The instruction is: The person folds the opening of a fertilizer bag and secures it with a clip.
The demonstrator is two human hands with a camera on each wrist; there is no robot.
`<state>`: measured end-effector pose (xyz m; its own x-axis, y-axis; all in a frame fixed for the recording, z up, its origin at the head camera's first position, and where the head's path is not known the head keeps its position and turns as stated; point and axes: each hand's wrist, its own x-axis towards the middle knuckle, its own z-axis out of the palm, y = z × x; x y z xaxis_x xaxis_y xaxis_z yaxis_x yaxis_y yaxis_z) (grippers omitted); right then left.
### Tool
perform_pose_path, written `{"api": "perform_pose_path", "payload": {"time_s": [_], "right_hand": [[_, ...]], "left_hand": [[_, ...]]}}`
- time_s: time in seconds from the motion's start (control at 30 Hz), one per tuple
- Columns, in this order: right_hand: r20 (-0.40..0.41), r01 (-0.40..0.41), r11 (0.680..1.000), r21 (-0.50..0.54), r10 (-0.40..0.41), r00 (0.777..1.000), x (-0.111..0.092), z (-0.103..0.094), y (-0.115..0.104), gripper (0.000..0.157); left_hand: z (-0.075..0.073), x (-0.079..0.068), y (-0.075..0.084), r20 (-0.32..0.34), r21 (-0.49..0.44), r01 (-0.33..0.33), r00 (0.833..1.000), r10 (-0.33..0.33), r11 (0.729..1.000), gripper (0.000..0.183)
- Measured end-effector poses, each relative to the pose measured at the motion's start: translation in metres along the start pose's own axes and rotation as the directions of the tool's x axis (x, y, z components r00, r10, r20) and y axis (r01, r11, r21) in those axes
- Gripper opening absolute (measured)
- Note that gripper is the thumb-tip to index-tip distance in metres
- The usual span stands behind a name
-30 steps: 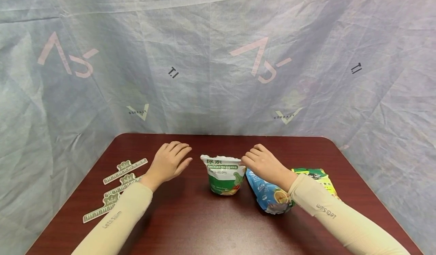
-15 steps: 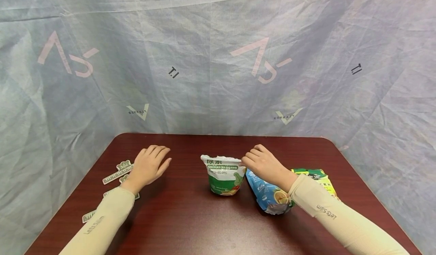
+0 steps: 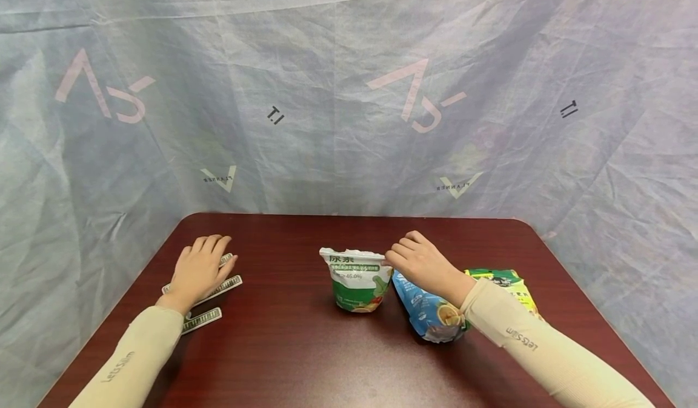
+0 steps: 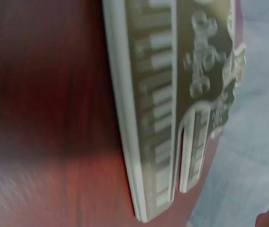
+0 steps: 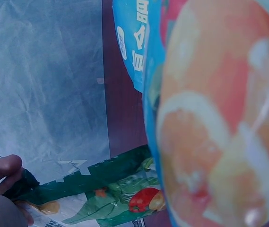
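Observation:
A white-and-green fertilizer bag (image 3: 357,290) stands upright mid-table, its top edge folded or crumpled. My right hand (image 3: 424,264) pinches that bag's upper right corner; in the right wrist view the fingers (image 5: 5,168) curl at the end of its green edge. Over at the left, my left hand (image 3: 197,270) hovers above several bag sealing clips (image 3: 203,321) with long ruled bars, fingers extended and holding nothing. It hides the clips' leaf- or bear-shaped heads from the head view. Close up in the left wrist view, one clip (image 4: 155,118) lies flat with another beyond it.
Right of the fertilizer bag, a blue pouch (image 3: 425,305) with orange-slice pictures lies partly beneath my right forearm. Behind that arm is a yellow-and-green bag (image 3: 512,282). The dark red table (image 3: 305,359) ends at a hanging grey cloth (image 3: 327,153).
My left hand has moved leftward from beside the fertilizer bag to over the sealing clips. The right hand keeps its pinch on the bag corner, and the bags have not moved.

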<state>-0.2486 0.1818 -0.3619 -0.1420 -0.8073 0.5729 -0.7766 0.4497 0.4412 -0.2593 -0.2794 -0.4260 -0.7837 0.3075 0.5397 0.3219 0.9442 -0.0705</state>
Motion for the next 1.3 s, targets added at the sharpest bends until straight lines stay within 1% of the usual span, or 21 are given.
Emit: {"api": "perform_pose_path", "payload": {"time_s": [0.13,0.27,0.4,0.53,0.63,0.8,1.03,1.2,1.3], "right_hand": [[-0.003,0.004,1.0,0.003,-0.004,1.0,0.001,0.0,0.0,0.019],[0.02,-0.006,1.0,0.0,0.006,1.0,0.001,-0.001,0.0,0.02],[0.029,-0.01,1.0,-0.003,0.01,1.0,0.001,-0.001,0.0,0.02],[0.033,-0.013,1.0,0.001,0.013,0.999,0.001,-0.001,0.0,0.02],[0.038,-0.014,1.0,0.001,0.014,0.999,0.001,-0.001,0.0,0.02],[0.044,-0.016,1.0,0.001,0.016,0.999,0.001,-0.001,0.001,0.019],[0.028,-0.005,1.0,0.002,0.005,1.0,0.0,0.0,0.0,0.018],[0.022,0.0,1.0,-0.002,0.0,1.0,0.0,0.0,0.0,0.019],[0.024,-0.001,1.0,-0.008,0.002,1.0,0.0,-0.001,0.0,0.02]], "left_hand": [[0.001,-0.007,-0.009,0.033,0.005,0.03,0.999,-0.03,1.0,0.046],[0.002,-0.011,-0.018,0.082,0.011,0.073,0.994,-0.074,0.997,0.048],[0.003,-0.013,-0.025,0.144,0.01,0.116,0.983,-0.116,0.993,0.051],[0.004,-0.015,-0.029,0.193,0.0,0.145,0.971,-0.142,0.989,0.053],[0.005,-0.016,-0.032,0.233,-0.006,0.171,0.958,-0.165,0.985,0.056],[0.008,-0.018,-0.038,0.301,-0.008,0.215,0.932,-0.203,0.976,0.061],[0.012,-0.021,-0.046,0.37,-0.017,0.24,0.903,-0.217,0.971,0.068],[0.016,-0.023,-0.049,0.408,-0.019,0.269,0.882,-0.238,0.963,0.073],[0.018,-0.024,-0.05,0.427,-0.023,0.275,0.872,-0.24,0.961,0.076]]}}
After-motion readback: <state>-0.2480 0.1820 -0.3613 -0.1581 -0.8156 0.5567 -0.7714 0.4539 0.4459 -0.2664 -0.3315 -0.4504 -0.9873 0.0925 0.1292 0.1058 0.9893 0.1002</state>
